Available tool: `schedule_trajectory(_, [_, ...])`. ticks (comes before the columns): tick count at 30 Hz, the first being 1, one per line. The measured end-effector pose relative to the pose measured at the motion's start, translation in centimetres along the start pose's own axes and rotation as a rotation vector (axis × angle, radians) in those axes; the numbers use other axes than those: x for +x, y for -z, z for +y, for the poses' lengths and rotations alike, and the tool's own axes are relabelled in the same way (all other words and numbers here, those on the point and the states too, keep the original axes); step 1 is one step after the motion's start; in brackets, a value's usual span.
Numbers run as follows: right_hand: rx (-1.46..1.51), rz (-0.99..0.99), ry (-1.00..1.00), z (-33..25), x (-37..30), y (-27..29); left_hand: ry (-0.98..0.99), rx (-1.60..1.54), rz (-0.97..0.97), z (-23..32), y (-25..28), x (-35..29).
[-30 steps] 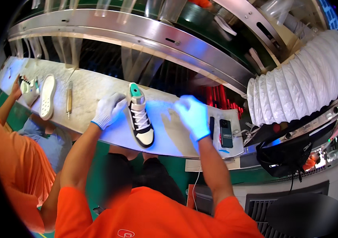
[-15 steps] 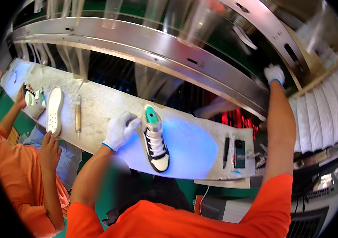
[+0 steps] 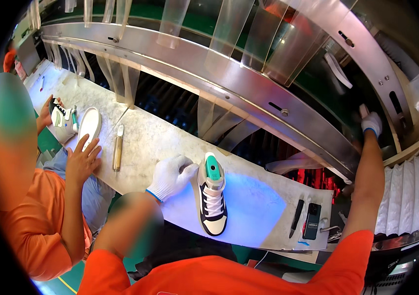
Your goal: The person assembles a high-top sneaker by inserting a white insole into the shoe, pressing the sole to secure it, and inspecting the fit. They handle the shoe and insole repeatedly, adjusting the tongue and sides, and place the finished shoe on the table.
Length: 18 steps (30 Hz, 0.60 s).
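The shoe (image 3: 211,211) stands upright on the table (image 3: 138,147), toe near — likely keeping its laces (image 3: 213,202) reachable. My left hand (image 3: 171,178), half-open and empty, is just left; my right hand (image 3: 372,123) is far right at a pale strip (image 3: 363,110) — its grip I cannot tell.

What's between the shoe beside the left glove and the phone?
Head view: after the shoe, lit benchtop, then a slim black object beside the phone.

Nothing is legible; pale lettering on the black phone (image 3: 312,221) is too small.
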State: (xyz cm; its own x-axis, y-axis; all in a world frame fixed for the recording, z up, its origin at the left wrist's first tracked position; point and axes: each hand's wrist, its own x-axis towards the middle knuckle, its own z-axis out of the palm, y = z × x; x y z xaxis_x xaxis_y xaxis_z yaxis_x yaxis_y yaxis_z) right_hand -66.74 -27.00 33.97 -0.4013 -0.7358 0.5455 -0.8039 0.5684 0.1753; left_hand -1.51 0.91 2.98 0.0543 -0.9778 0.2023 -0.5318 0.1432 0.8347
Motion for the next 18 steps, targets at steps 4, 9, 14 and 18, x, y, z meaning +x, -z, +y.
schedule_trajectory(4, [0.153, -0.034, 0.221, -7.9, -6.2, 7.4, 0.055, 0.030, 0.018, -0.2, 0.2, -0.1])
schedule_trajectory(9, [0.417, 0.499, 0.755, -12.2, -19.1, 13.3, 0.024, 0.038, 0.025, -0.7, -0.3, -0.2])
schedule_trajectory(14, [0.956, 0.615, 0.873, -9.9, -40.2, 23.8, 0.050, -0.030, 0.114, -1.8, -0.7, -1.1])
schedule_trajectory(18, [1.118, 0.189, 0.597, -6.0, -51.4, 21.3, 0.256, -0.374, 0.140, -0.5, -1.5, -3.1])
